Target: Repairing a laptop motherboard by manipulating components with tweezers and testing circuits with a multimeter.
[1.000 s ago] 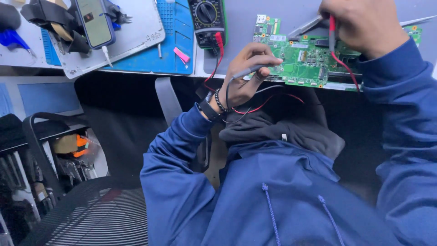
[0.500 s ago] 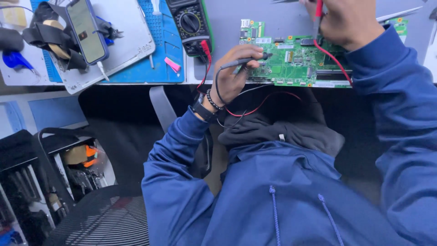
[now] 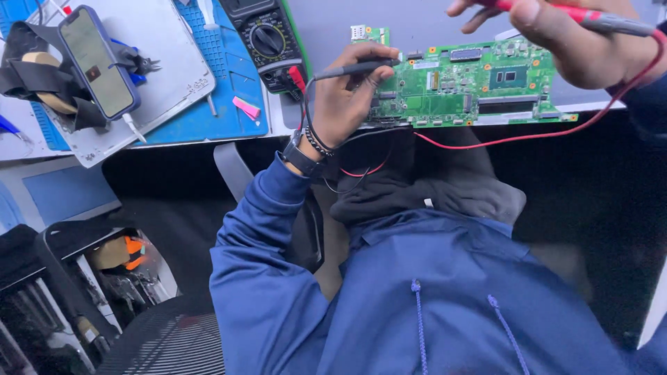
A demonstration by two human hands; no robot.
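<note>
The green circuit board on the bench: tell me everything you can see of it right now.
The green circuit board lies flat at the bench's near edge, long side across the view. It carries a dark square chip, long slots, small connectors and gold-ringed screw holes. The left hand rests on its left end, holding a black probe over that end. The right hand holds a red probe above its right end; whether either tip touches cannot be told.

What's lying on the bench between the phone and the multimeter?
In the head view, between the phone and the multimeter lie a grey metal cover panel on a blue work mat and a small pink piece.
</note>
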